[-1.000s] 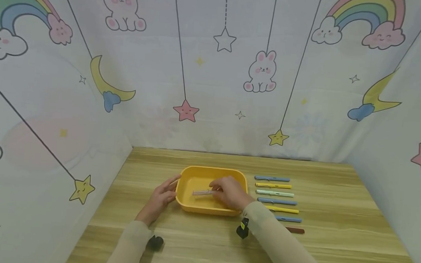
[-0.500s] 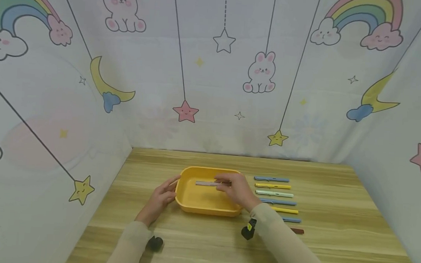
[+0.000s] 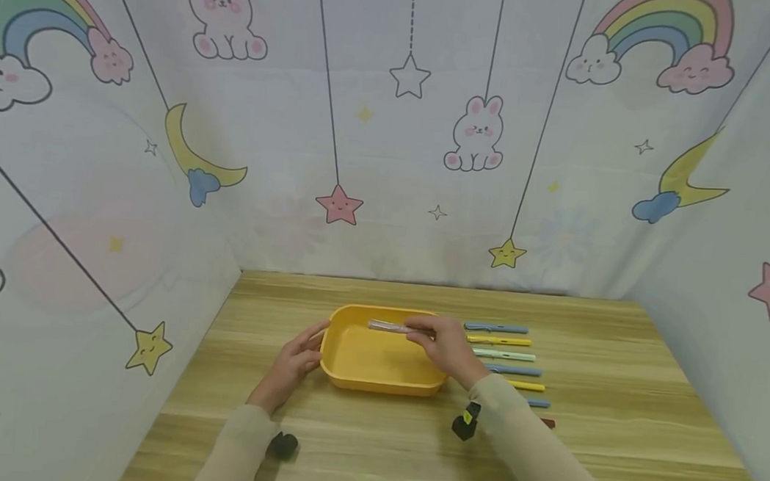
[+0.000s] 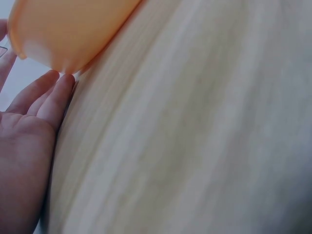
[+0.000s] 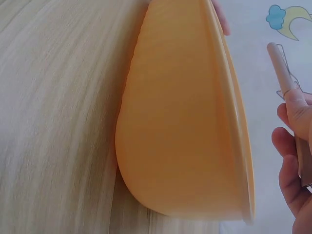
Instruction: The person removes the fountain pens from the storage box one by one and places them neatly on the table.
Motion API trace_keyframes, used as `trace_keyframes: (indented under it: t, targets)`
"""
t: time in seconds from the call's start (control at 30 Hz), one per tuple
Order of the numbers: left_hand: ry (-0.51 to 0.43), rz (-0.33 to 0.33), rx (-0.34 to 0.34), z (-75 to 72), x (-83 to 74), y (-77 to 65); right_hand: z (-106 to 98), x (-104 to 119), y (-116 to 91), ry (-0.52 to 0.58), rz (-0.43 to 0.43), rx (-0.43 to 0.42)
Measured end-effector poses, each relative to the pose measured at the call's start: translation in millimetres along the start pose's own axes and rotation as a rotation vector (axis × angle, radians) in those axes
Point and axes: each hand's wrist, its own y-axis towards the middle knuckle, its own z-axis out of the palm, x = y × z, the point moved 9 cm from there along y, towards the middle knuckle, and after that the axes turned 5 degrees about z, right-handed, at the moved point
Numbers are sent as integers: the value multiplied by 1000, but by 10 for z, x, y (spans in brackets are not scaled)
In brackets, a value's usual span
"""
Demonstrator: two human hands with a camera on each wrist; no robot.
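Note:
My right hand [image 3: 445, 341] pinches a pale pinkish pen [image 3: 389, 327] with a wire clip, held over the back right part of a yellow plastic basin [image 3: 350, 382]. In the right wrist view the pen [image 5: 279, 66] sticks out past the thumb and the curled fingers, beyond the basin's rim. My left hand [image 3: 294, 360] rests at the basin's left end, its extended fingers touching the outer wall. The left wrist view shows those fingertips [image 4: 62, 85] against the basin's side. Inside the basin, the visible floor holds nothing.
Right of the basin lies a column of pens: a blue pen [image 3: 497, 327] at the back, a yellow pen [image 3: 501, 341], a light green pen [image 3: 507, 355] and several more, partly behind my right arm. A printed curtain [image 3: 390, 160] closes off the wooden table's [image 3: 372, 446] back and sides.
My right hand has lifted the pen from low inside the basin and moved back and to the right. The left hand has stayed at the basin's left end.

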Motion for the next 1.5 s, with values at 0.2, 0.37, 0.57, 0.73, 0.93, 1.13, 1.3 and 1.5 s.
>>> trace_keyframes:
  t: [0.2,0.37,0.57,0.73,0.93,1.13,1.3,1.5]
  targets:
    - [2,-4,9,-3,11,-12,-96,-60,-55,23,41,-16]
    - [3,-2,14,4,-8,-9,-185,-133,-103,46,59,-36]
    - [-8,-9,12,19,-30,-12,-300,-211,-189,74,93,-50]
    - [-19,4,18,23,-43,-13,-392,-275,-256,82,96,-91]
    - [-19,6,20,20,-39,-11,-503,-355,-362,113,101,-120]
    - [-17,3,23,18,-30,-10,-617,-452,-496,218,130,-129]
    - [-20,0,11,6,-19,-6,-693,-531,-590,286,144,-123]
    - [-17,-7,7,4,-6,-11,-776,-550,-708,275,82,-121]
